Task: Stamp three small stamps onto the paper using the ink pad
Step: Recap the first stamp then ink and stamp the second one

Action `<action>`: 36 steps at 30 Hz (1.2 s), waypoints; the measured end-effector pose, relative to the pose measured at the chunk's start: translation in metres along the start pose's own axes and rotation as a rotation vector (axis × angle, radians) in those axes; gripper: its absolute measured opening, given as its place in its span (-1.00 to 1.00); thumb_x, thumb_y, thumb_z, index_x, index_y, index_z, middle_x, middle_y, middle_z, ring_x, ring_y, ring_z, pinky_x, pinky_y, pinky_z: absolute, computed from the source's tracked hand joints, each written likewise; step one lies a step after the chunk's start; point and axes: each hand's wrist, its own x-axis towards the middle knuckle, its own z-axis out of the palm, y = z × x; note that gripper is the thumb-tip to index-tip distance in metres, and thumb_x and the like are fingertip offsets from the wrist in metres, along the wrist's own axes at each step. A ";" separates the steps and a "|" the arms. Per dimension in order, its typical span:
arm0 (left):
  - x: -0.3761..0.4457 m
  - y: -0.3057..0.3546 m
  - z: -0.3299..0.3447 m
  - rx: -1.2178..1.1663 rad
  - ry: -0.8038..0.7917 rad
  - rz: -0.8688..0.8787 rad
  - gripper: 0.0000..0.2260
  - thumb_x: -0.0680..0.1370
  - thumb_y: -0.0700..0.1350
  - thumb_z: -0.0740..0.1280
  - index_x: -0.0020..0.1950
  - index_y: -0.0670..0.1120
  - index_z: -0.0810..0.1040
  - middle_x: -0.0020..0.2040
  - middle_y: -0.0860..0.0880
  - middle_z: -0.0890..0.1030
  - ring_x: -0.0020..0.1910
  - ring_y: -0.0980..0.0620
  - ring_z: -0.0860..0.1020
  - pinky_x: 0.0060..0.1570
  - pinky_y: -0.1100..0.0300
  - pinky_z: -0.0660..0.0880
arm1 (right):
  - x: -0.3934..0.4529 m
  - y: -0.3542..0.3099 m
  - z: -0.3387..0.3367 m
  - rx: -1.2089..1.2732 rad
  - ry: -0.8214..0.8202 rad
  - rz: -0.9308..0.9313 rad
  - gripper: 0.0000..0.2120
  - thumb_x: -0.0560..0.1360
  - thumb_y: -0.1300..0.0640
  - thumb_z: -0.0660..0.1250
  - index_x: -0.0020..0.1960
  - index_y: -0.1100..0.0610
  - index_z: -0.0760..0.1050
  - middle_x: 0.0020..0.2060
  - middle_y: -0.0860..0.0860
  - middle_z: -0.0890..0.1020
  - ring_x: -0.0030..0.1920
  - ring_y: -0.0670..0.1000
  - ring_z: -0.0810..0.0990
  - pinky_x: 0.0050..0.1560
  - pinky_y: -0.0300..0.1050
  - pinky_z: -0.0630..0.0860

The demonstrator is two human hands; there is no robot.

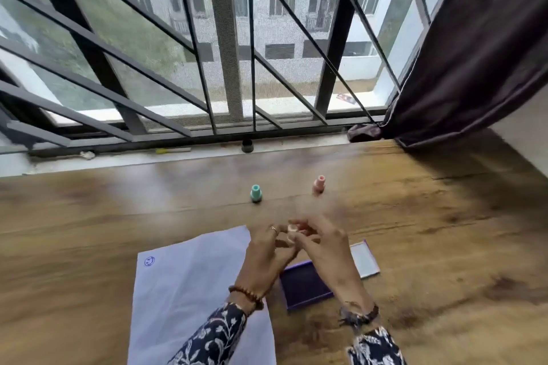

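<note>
Paper [189,284] nearest, flat on table [444,231], one blue smiley print near its upper left corner. Ink pad [302,284] open just right of paper, lid [364,259] lying beyond it. Left hand [267,258] and right hand [326,249] meet above pad, fingers of both pinching pale stamp [292,230], blurred. Farther: green stamp [256,193] and pink stamp [319,184] upright, apart. Window [237,53] behind.

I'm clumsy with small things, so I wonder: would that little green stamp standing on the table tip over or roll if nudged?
The green stamp stands upright on a flared base wider than its neck, so a light nudge would probably only slide it. It looks small and probably light, so a harder knock might topple it. Once down, its round shape would likely roll across the smooth wooden table.
</note>
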 end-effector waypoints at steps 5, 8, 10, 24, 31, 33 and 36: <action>-0.039 0.012 -0.015 -0.186 0.138 -0.055 -0.80 0.37 -0.19 0.48 -0.07 0.01 0.58 -0.17 0.07 0.67 -0.18 0.26 0.61 -0.16 0.42 0.52 | -0.029 -0.001 0.003 0.437 -0.087 0.137 -0.81 0.51 0.15 0.25 -0.03 -0.10 0.58 -0.17 -0.12 0.71 -0.07 -0.13 0.66 -0.13 -0.27 0.60; -0.055 0.020 -0.018 -0.235 0.214 -0.081 -0.81 0.30 -0.23 0.52 -0.18 0.00 0.61 -0.26 0.06 0.67 -0.25 0.28 0.61 -0.24 0.49 0.48 | -0.045 -0.001 0.014 0.520 -0.037 0.209 -0.78 0.54 0.17 0.20 -0.12 -0.02 0.60 -0.24 -0.09 0.71 -0.16 -0.09 0.65 -0.15 -0.21 0.58; -0.063 0.024 -0.019 -0.231 0.224 -0.071 -0.82 0.28 -0.24 0.53 -0.22 -0.03 0.62 -0.29 0.09 0.65 -0.30 0.32 0.59 -0.27 0.52 0.47 | -0.053 0.000 0.022 0.532 0.014 0.249 -0.77 0.57 0.15 0.16 -0.14 0.03 0.58 -0.19 0.01 0.65 -0.15 -0.02 0.59 -0.07 -0.09 0.50; -0.081 -0.011 -0.027 -0.102 0.115 -0.066 -0.81 0.34 -0.30 0.48 -0.08 -0.16 0.62 -0.22 -0.02 0.63 -0.30 0.31 0.58 -0.26 0.55 0.45 | -0.075 0.008 0.008 1.253 0.091 0.699 -0.70 0.60 0.19 0.09 -0.21 0.27 0.48 -0.46 0.09 0.50 -0.59 -0.10 0.47 -0.57 -0.33 0.47; -0.067 -0.032 -0.025 -0.105 -0.047 -0.246 -0.86 0.44 -0.20 0.41 -0.02 -0.07 0.59 0.00 -0.08 0.65 -0.12 -0.09 0.63 -0.10 0.12 0.56 | -0.073 0.029 0.004 1.228 0.133 0.642 -0.77 0.55 0.30 0.14 -0.17 0.28 0.55 -0.43 0.08 0.69 -0.43 -0.07 0.65 -0.38 -0.29 0.60; -0.061 -0.033 -0.025 -0.111 -0.111 -0.260 -0.86 0.46 -0.18 0.38 0.00 -0.05 0.57 0.03 -0.02 0.62 -0.11 -0.08 0.62 -0.07 0.07 0.56 | -0.072 0.033 0.005 0.979 0.145 0.568 -0.83 0.50 0.31 0.24 -0.18 0.25 0.59 -0.38 0.05 0.70 -0.35 -0.08 0.65 -0.31 -0.29 0.61; -0.053 -0.033 -0.023 -0.114 -0.206 -0.248 -0.88 0.50 -0.17 0.33 0.01 -0.02 0.53 -0.13 -0.01 0.62 -0.31 0.09 0.60 -0.30 0.30 0.50 | -0.072 0.036 0.011 0.215 0.237 0.437 -0.94 0.40 0.17 0.41 -0.16 0.16 0.61 -0.30 0.04 0.66 -0.25 -0.02 0.62 -0.19 -0.15 0.58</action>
